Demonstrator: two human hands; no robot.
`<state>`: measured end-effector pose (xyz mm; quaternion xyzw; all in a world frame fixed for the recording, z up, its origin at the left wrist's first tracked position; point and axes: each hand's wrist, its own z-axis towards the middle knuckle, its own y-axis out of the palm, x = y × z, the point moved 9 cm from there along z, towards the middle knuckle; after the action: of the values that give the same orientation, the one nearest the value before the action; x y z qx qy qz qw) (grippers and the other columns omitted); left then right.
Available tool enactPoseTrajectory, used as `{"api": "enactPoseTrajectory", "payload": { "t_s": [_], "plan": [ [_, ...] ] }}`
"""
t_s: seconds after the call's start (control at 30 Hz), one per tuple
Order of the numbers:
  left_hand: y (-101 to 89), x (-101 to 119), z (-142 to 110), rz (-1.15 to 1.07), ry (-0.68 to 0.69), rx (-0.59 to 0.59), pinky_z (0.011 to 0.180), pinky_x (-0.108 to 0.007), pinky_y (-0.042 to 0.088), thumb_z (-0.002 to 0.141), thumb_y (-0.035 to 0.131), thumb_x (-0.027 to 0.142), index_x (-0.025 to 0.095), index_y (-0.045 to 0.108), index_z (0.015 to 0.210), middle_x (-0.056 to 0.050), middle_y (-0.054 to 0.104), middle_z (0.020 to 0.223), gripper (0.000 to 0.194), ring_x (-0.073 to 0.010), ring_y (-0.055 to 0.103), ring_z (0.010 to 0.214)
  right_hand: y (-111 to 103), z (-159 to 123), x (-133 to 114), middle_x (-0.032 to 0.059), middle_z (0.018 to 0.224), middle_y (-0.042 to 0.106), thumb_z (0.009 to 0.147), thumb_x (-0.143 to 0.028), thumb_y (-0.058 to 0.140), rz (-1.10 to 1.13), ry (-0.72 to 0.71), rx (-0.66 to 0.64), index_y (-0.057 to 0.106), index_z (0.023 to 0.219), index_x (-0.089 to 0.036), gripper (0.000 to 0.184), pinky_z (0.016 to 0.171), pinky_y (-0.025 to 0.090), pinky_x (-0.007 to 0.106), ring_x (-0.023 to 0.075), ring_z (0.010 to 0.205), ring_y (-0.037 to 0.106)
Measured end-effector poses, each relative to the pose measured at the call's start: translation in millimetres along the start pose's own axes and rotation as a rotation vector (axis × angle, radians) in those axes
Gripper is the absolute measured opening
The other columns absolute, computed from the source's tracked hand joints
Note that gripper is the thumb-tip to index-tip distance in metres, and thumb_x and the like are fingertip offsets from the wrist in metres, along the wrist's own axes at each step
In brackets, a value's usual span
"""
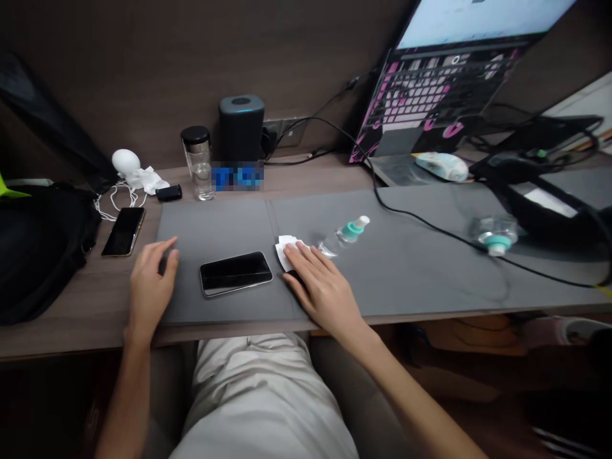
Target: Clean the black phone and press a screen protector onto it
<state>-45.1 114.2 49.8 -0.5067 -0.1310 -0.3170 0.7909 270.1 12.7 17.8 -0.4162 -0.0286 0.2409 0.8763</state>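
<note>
My right hand (325, 287) lies flat, fingers stretched, over a small piece of white paper or tissue (285, 241) on the desk mat. Something black shows under the palm; its kind is hidden. Just beyond the fingertips is a clear bottle with a teal collar and white top (354, 228). Between my hands a smartphone (236, 274) with a dark screen lies face up. My left hand (153, 274) rests at the mat's left edge, thumb and fingers apart, with nothing in it.
A second phone (123, 232), a black bag (43, 255), a lidded glass tumbler (203, 175) and a dark speaker-like device (241, 131) stand left. Rightward are a laptop (430, 95), a mouse (440, 166), another bottle (497, 233) and a black cable (421, 220) crossing the grey mat (406, 274).
</note>
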Motion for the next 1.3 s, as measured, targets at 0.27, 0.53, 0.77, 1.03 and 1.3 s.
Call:
{"api": "enactPoseTrajectory", "payload": {
  "t_s": [0.27, 0.53, 0.77, 1.03, 1.3],
  "plan": [
    [-46.6, -57.1, 12.9, 0.374, -0.149, 0.101, 0.123, -0.063, 0.044, 0.109, 0.05, 0.043, 0.019, 0.069, 0.147, -0.02, 0.066, 0.145, 0.049, -0.0425, 0.059, 0.139, -2.7, 16.2, -11.3, 0.013, 0.169, 0.054, 0.113, -0.029, 0.058, 0.067, -0.077, -0.029, 0.01, 0.181, -0.024, 0.083, 0.13, 0.047, 0.054, 0.0301, 0.16, 0.049],
    [-43.8, -101.4, 19.6, 0.546, -0.244, -0.023, 0.119, -0.074, 0.041, 0.111, 0.045, 0.055, 0.018, 0.049, 0.169, -0.029, 0.043, 0.166, 0.069, -0.0535, 0.046, 0.15, 10.0, 69.5, -2.9, 0.0146, 0.163, 0.061, 0.114, -0.026, 0.056, 0.08, -0.107, 0.02, 0.034, 0.174, -0.017, 0.065, 0.124, 0.053, 0.047, 0.0291, 0.155, 0.056],
    [-43.2, -110.2, 20.7, 0.598, -0.222, -0.086, 0.126, -0.068, 0.034, 0.109, 0.051, 0.059, 0.025, 0.048, 0.171, -0.026, 0.04, 0.17, 0.071, -0.0483, 0.04, 0.157, 15.1, 40.0, -11.3, 0.0145, 0.156, 0.068, 0.111, -0.023, 0.06, 0.083, -0.137, 0.002, 0.025, 0.178, -0.022, 0.075, 0.117, 0.058, 0.045, 0.0302, 0.147, 0.064],
    [-32.4, -119.4, 16.2, 0.613, -0.266, -0.156, 0.124, -0.068, 0.035, 0.109, 0.051, 0.064, 0.028, 0.056, 0.164, -0.025, 0.037, 0.175, 0.066, -0.0481, 0.038, 0.16, 21.6, 28.0, -9.4, 0.0161, 0.155, 0.068, 0.111, -0.026, 0.06, 0.12, -0.124, -0.065, 0.024, 0.179, -0.024, 0.077, 0.116, 0.059, 0.049, 0.0324, 0.141, 0.069],
    [-35.0, -122.8, 31.6, 0.662, -0.354, -0.159, 0.12, -0.055, 0.042, 0.111, 0.05, 0.062, 0.013, 0.052, 0.16, -0.028, 0.057, 0.158, 0.07, -0.0429, 0.056, 0.144, 27.5, 21.0, -4.7, 0.0161, 0.155, 0.068, 0.112, -0.028, 0.059, 0.138, -0.1, -0.078, 0.029, 0.178, -0.025, 0.072, 0.118, 0.056, 0.049, 0.0326, 0.139, 0.069]
  ]
}}
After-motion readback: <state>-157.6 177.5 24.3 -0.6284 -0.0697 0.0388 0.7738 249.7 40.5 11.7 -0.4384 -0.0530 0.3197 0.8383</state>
